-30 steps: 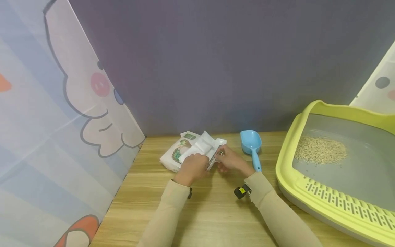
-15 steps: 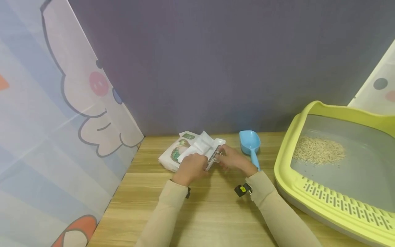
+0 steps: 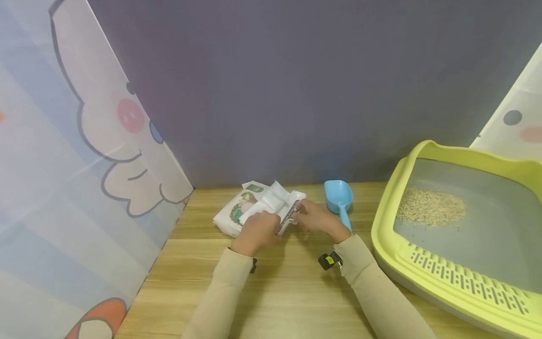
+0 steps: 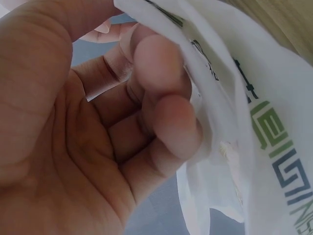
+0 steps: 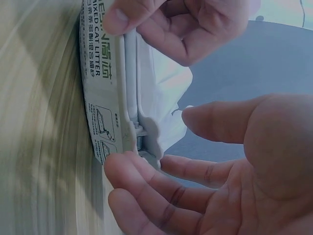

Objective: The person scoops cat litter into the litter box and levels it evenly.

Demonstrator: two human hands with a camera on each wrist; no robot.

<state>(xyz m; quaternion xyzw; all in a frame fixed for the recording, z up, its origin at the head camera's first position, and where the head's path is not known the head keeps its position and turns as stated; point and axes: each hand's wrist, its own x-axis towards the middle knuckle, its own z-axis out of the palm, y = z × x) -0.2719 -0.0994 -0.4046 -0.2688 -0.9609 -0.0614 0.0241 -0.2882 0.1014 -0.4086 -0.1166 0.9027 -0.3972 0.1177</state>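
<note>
A white cat litter bag (image 3: 232,213) with green and brown print lies at the back left of the table, its open end loosely folded over toward me. My left hand (image 3: 257,230) pinches that edge, thumb on the printed face and fingers curled behind it, as the right wrist view shows. At the bag's other corner, my right hand (image 3: 315,218) has its fingertips right at the edge, the thumb (image 5: 210,120) held apart from the plastic. In the left wrist view the bag's white film (image 4: 274,112) hangs beside the curled left fingers.
A light blue litter scoop (image 3: 338,195) lies right of the bag, its handle toward me. Farther right stands a yellow-rimmed grey litter box (image 3: 383,226) with a heap of pale pellets (image 3: 432,207). A dark panel (image 3: 288,94) rises behind the wooden table (image 3: 283,301).
The head view has shifted slightly, so everything sits a little farther left. My right fingers have moved slightly at the bag's edge; the left hand keeps its pinch.
</note>
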